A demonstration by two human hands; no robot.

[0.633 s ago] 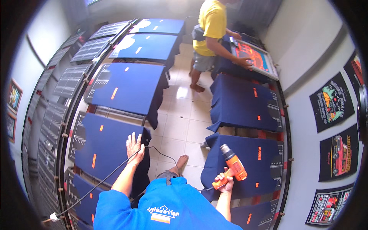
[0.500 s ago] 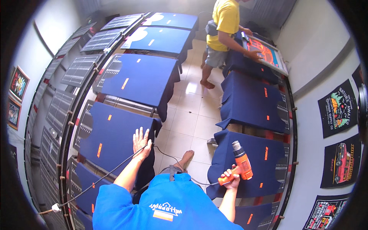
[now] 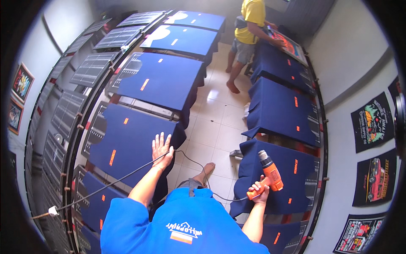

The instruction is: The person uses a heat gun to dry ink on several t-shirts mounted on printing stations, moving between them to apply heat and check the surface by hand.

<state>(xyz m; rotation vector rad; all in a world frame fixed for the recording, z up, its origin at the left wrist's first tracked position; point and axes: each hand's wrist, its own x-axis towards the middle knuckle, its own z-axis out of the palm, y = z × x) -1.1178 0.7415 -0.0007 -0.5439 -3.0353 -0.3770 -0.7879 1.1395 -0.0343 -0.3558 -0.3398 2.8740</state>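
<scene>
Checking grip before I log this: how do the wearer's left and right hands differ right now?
The left hand lies open, fingers spread flat on a navy shirt; the right hand is closed round the orange heat gun handle. The left reaches forward, the right stays close in. Both are bare.

A tiled aisle [image 3: 220, 122] runs open between two rows of boards dressed in blue shirts. The left hand [image 3: 162, 148] rests flat at the edge of one shirt [image 3: 127, 139]; a black cord [image 3: 127, 175] crosses beside it. The right hand [image 3: 259, 190], gripping an orange heat gun [image 3: 268, 173], hovers over another shirt [image 3: 287, 178]. A person in yellow [image 3: 249, 29] blocks the aisle's far end.
</scene>
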